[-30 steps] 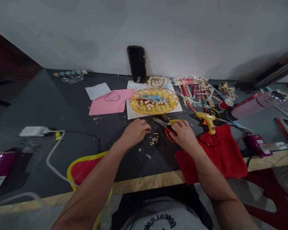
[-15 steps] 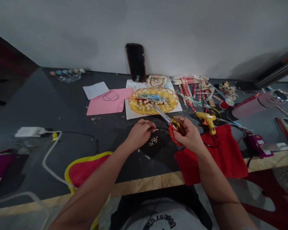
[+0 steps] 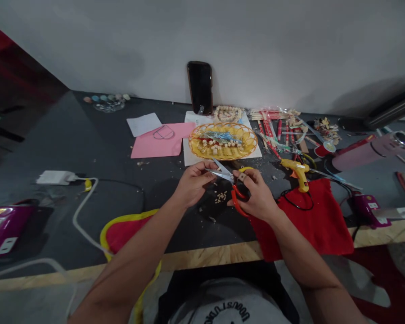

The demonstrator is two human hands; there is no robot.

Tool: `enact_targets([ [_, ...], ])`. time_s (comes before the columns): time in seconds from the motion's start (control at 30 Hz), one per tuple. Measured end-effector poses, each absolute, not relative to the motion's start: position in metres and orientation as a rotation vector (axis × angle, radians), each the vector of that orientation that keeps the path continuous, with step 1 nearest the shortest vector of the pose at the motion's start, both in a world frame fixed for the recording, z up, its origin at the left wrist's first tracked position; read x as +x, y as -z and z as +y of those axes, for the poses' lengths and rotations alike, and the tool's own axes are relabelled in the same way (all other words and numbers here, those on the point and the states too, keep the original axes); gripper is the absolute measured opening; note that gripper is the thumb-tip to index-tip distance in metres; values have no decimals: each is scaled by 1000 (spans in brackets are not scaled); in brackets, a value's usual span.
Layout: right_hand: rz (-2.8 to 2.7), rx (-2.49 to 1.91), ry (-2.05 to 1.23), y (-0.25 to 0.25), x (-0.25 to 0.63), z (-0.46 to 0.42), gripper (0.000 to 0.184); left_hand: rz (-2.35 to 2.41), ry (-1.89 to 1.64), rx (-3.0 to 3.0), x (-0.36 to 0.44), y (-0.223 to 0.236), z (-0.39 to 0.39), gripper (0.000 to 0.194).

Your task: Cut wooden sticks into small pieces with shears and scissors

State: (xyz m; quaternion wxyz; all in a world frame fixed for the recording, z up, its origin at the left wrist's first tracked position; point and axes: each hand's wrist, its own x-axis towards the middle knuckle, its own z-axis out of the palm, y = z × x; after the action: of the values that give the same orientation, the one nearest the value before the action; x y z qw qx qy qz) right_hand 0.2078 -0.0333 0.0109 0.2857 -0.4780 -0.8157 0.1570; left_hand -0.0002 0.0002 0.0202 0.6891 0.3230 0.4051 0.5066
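Observation:
My right hand point(image 3: 256, 193) grips a pair of scissors point(image 3: 234, 191) with red and yellow handles, its fingers through the loops. The blades stand apart and point left at the fingertips of my left hand point(image 3: 196, 183). That left hand is pinched closed on a small pale wooden stick point(image 3: 219, 169), mostly covered by fingers and blades. Below the blades, several short pale wooden pieces point(image 3: 220, 196) lie in a loose pile on the dark tabletop. Just beyond the hands sits a yellow woven basket point(image 3: 193, 146) holding small pale pieces and a bluish bundle of strands.
A phone point(image 3: 200, 87) leans on the wall behind the basket. Pink paper point(image 3: 148, 149) lies to the left. On the right are a yellow glue gun point(image 3: 296, 168), a red cloth point(image 3: 319, 220), a thread spool point(image 3: 324, 149) and a pink bottle point(image 3: 364, 155). A charger point(image 3: 56, 177) lies left.
My right hand has brought the scissors left and opened the blades at my left fingertips. My left hand has risen slightly, still pinching the stick. The whole view has shifted a little.

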Motion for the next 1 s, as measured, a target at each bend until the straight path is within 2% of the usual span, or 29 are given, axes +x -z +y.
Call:
enact_targets([
  [0.27,-2149,-1287,-455,-8,208,-32,63,949,-1095,796,1,-17,-2,28],
  [0.4,-2136,-1319,-413,-9,213,-30,62,1070,-1095,1126,-10,-16,3,24],
  [0.5,-2110,-1372,-368,-12,219,-27,62,1240,-876,1685,-23,-15,9,14],
  [0.57,-2105,-1380,-346,-14,222,-26,60,1224,-640,2014,-30,-13,12,16],
  [0.73,-2145,-1376,-352,-21,226,-25,57,1291,-347,2329,-28,-2,12,22],
  [0.87,-2227,-1412,-395,-27,228,-27,60,1250,-394,2332,-24,4,11,19],
  [1.0,-2254,-1387,-479,-29,229,-28,66,1222,-677,2015,-23,-2,11,14],
])
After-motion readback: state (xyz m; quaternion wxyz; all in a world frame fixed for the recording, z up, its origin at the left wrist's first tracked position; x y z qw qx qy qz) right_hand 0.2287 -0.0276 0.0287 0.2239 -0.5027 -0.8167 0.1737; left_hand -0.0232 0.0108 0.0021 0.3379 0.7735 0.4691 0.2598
